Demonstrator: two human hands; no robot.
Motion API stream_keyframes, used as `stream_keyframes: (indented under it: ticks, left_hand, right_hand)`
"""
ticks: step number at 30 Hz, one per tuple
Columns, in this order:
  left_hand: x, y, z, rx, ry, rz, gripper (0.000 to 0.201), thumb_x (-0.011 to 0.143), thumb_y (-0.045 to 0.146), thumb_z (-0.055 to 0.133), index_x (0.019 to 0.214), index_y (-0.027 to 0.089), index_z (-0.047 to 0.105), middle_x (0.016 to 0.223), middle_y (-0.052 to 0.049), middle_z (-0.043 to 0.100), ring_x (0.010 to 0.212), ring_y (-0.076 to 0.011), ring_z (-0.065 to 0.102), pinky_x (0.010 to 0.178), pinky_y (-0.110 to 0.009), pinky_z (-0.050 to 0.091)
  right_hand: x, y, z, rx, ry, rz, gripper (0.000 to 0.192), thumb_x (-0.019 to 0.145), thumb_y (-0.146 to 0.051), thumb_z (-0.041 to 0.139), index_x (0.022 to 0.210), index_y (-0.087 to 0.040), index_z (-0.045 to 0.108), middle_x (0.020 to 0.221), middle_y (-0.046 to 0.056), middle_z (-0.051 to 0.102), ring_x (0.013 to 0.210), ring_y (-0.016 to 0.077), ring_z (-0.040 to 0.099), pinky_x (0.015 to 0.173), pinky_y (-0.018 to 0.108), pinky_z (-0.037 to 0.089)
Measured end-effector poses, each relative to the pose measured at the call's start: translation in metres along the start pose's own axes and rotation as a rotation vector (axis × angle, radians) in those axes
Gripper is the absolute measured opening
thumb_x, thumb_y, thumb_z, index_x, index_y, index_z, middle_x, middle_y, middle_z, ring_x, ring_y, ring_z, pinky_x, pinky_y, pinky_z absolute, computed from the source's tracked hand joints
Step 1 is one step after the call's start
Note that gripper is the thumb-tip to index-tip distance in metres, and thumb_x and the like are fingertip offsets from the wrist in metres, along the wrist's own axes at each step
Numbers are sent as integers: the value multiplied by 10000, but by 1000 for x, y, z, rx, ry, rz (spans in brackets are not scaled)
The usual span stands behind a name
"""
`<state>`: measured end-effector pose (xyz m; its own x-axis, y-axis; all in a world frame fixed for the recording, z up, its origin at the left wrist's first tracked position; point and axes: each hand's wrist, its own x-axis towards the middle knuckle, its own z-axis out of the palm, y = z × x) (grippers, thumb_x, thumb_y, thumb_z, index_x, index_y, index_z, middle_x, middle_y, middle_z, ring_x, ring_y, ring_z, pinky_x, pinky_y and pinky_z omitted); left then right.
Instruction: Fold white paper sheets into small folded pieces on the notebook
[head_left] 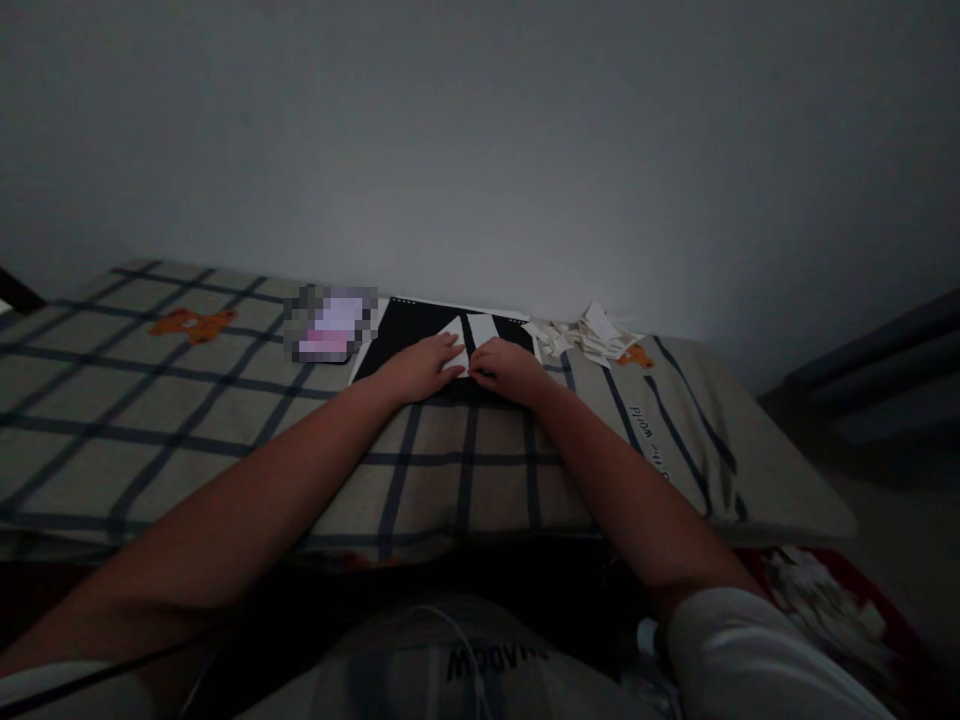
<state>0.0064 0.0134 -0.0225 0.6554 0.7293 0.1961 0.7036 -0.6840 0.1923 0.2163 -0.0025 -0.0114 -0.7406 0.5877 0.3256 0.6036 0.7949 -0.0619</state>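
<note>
A small white folded paper [471,338] lies on a black board [405,330] at the far side of a checked cloth surface. My left hand [417,366] presses flat on the paper's left part, fingers together. My right hand [508,368] rests on its right lower edge, fingers curled down onto the fold. Both arms reach forward from the bottom of the view. The paper's lower half is hidden under my fingers.
A heap of several folded white paper pieces [589,335] lies right of the board. A blurred pink and white object [330,322] sits at the board's left. The checked cloth [187,420] has orange bear prints. A grey wall stands behind; the floor drops off at right.
</note>
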Motion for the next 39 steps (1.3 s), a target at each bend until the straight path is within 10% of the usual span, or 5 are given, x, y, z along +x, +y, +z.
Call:
stream_keyframes:
  ticks: [11,24,34,39]
  left_hand:
    - [-2,-6,-7,175,48,-77,486,955,398,397,1332,131,546,1436,-161,468,1313,-289,452,1103,-436,325]
    - [-5,-9,-15,189,90,-205,431,933,424,414,1246,227,635,1349,-77,578,1223,-273,521,1009,-389,403]
    - [-6,0,-26,-141,328,-165,419,925,446,440,981,178,756,1030,-81,729,1035,-258,614,946,-381,442]
    - [-7,13,-28,-539,256,-224,551,837,549,568,1215,160,668,1143,-104,701,972,-242,652,882,-353,478]
  right_hand:
    - [-12,-1,-16,-66,-75,295,361,924,-418,523,1109,-172,711,1205,112,674,1109,253,601,926,373,452]
    - [-5,-34,-28,101,-155,-5,180,831,-291,649,936,-188,753,999,73,722,933,200,632,821,306,443]
    - [-5,-13,-22,230,320,424,247,867,-325,564,830,-167,750,733,45,714,635,142,597,621,263,399]
    - [-3,-20,-23,488,532,520,287,858,-394,564,892,-170,739,725,32,695,628,146,588,607,264,435]
